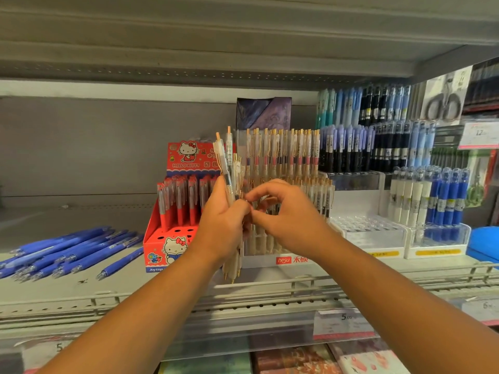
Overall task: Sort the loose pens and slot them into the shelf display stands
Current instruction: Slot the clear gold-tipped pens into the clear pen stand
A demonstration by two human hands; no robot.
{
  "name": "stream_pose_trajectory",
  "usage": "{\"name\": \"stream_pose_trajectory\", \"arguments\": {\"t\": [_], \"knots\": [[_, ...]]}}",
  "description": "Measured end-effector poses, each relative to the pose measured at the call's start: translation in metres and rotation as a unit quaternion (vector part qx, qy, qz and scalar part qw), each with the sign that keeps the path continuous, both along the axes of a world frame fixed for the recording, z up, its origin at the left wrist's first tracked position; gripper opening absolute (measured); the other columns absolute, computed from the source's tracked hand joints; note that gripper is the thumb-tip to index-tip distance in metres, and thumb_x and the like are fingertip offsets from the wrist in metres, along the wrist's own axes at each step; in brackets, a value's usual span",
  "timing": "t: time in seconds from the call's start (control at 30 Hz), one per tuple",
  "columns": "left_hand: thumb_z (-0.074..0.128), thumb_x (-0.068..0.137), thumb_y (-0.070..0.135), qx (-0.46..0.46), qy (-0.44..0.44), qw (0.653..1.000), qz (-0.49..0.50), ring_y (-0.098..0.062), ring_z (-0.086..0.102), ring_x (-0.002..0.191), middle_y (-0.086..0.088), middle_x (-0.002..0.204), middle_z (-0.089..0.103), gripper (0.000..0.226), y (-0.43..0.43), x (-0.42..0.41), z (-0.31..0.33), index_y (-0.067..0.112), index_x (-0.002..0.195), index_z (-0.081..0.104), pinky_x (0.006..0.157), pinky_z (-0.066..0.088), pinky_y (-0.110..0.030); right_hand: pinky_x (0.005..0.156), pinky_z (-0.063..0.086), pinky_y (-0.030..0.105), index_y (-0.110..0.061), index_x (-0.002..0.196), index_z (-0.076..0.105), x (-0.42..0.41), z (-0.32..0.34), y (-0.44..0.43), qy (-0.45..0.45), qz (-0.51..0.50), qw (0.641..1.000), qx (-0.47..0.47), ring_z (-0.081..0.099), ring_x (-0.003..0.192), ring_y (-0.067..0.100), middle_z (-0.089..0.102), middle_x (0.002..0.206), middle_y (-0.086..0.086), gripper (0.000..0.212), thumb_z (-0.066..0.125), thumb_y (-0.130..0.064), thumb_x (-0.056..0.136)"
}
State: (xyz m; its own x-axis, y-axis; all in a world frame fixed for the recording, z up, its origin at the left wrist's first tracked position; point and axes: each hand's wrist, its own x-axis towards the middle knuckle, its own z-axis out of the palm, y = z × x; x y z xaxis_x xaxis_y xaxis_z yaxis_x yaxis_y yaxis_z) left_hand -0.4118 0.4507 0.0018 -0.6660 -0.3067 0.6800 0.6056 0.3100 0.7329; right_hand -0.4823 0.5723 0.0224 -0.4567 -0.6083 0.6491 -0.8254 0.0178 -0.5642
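The left hand point(221, 225) held a bunch of cream plastic pens with gold clips point(228, 163) standing up. Its grip was closed tight round their middles. The bunch was just in front of the clear plastic stand with the red label point(259, 261), at its left end.

The right hand point(286, 217) was touching the bunch. Its grip was a pinch, with thumb and first finger closed on one pen, but it was too blurry to tell which pen.

The stand already had rows of the same cream pens in it. Left of the stand stood a red cardboard box with a white cat on it point(172, 238). Further left of the stand, loose blue pens point(67, 252) lay flat on the grey metal shelf point(81, 287).

I think the step was picking one cream pen out of the bunch. Next, that pen would need to come free, stay point down, and go into an empty hole in the stand. I could not see an empty hole.
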Motion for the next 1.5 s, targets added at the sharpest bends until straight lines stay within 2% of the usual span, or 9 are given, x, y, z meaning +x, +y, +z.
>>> {"name": "stream_pose_trajectory", "arguments": {"t": [0.17, 0.27, 0.4, 0.5, 0.7, 1.0, 1.2, 1.37, 1.5], "knots": [[0.047, 0.076, 0.012, 0.008, 0.002, 1.0, 0.024, -0.008, 0.06, 0.068, 0.017, 0.075, 0.065, 0.032, 0.001, -0.003, 0.0, 0.028, 0.103, 0.056, 0.058, 0.047, -0.022, 0.082, 0.053, 0.026, -0.017, 0.093, 0.068, -0.003, -0.001, -0.001, -0.079, 0.028, 0.996, -0.014, 0.064, 0.088, 0.012, 0.066, 0.1, 0.002, 0.01, 0.072, -0.011, 0.085], [0.047, 0.076, 0.013, 0.017, -0.002, 0.998, 0.054, -0.016, 0.063, 0.083, 0.016, 0.085, 0.067, 0.042, -0.001, -0.002, 0.001, 0.022, 0.117, 0.056, 0.064, 0.054, -0.033, 0.078, 0.053, 0.023, -0.014, 0.093, 0.067, -0.006, -0.004, 0.001, -0.158, 0.059, 0.985, -0.047, 0.065, 0.081, 0.009, 0.069, 0.089, 0.0, 0.008, 0.072, -0.011, 0.087], [0.046, 0.074, 0.01, 0.024, 0.003, 0.997, 0.078, -0.013, 0.056, 0.062, 0.011, 0.066, 0.06, 0.035, 0.001, -0.001, 0.003, 0.018, 0.107, 0.053, 0.054, 0.053, -0.036, 0.087, 0.057, 0.036, -0.005, 0.1, 0.064, -0.014, -0.003, 0.004, -0.244, 0.072, 0.96, -0.121, 0.069, 0.093, 0.024, 0.071, 0.1, 0.015, 0.011, 0.067, -0.007, 0.09], [0.045, 0.075, 0.01, 0.03, 0.005, 0.996, 0.089, -0.011, 0.054, 0.057, 0.011, 0.062, 0.057, 0.036, 0.003, 0.0, 0.004, 0.018, 0.109, 0.052, 0.052, 0.051, -0.032, 0.07, 0.061, 0.032, -0.006, 0.102, 0.06, -0.016, 0.002, 0.008, -0.278, 0.104, 0.938, -0.18, 0.073, 0.083, 0.026, 0.074, 0.094, 0.014, 0.01, 0.061, -0.004, 0.093], [0.041, 0.087, 0.0, 0.026, -0.007, 0.995, 0.098, -0.024, 0.054, 0.051, 0.005, 0.058, 0.059, 0.043, 0.005, 0.001, 0.006, 0.03, 0.116, 0.049, 0.046, 0.056, -0.038, 0.057, 0.058, 0.025, -0.022, 0.106, 0.058, -0.029, 0.013, 0.013, -0.201, 0.03, 0.95, -0.238, 0.072, 0.078, 0.023, 0.068, 0.098, 0.007, 0.018, 0.059, -0.008, 0.096], [0.045, 0.093, 0.008, 0.0, -0.01, 0.996, 0.087, 0.004, 0.058, 0.066, 0.025, 0.073, 0.062, 0.041, 0.004, -0.001, 0.002, 0.041, 0.117, 0.05, 0.065, 0.047, -0.019, 0.062, 0.06, 0.028, -0.029, 0.105, 0.057, -0.041, -0.005, 0.008, -0.076, -0.004, 0.972, -0.223, 0.066, 0.088, 0.015, 0.064, 0.096, -0.001, 0.024, 0.059, -0.007, 0.096], [0.046, 0.096, 0.008, -0.003, -0.016, 0.995, 0.095, 0.003, 0.058, 0.072, 0.026, 0.078, 0.063, 0.039, 0.004, -0.002, 0.002, 0.037, 0.122, 0.05, 0.075, 0.047, -0.03, 0.059, 0.058, 0.022, -0.02, 0.104, 0.062, -0.043, -0.015, 0.003, -0.076, -0.01, 0.991, -0.112, 0.068, 0.085, 0.012, 0.065, 0.096, -0.004, 0.017, 0.065, -0.009, 0.092], [0.049, 0.096, 0.012, -0.007, -0.028, 0.995, 0.1, 0.005, 0.056, 0.065, 0.024, 0.069, 0.062, 0.028, 0.003, -0.002, 0.001, 0.036, 0.108, 0.056, 0.069, 0.045, -0.03, 0.073, 0.054, 0.014, -0.024, 0.098, 0.064, -0.046, -0.017, 0.005, -0.036, -0.059, 0.992, -0.108, 0.066, 0.085, 0.005, 0.067, 0.091, -0.009, 0.015, 0.069, -0.014, 0.09], [0.052, 0.098, 0.015, -0.001, -0.044, 0.994, 0.096, -0.002, 0.056, 0.067, 0.021, 0.065, 0.06, 0.021, 0.003, -0.001, 0.0, 0.034, 0.1, 0.059, 0.07, 0.047, -0.034, 0.069, 0.047, 0.004, -0.024, 0.103, 0.066, -0.049, -0.02, 0.006, -0.018, -0.065, 0.992, -0.106, 0.062, 0.08, -0.001, 0.067, 0.088, -0.01, 0.017, 0.07, -0.016, 0.09]]}}
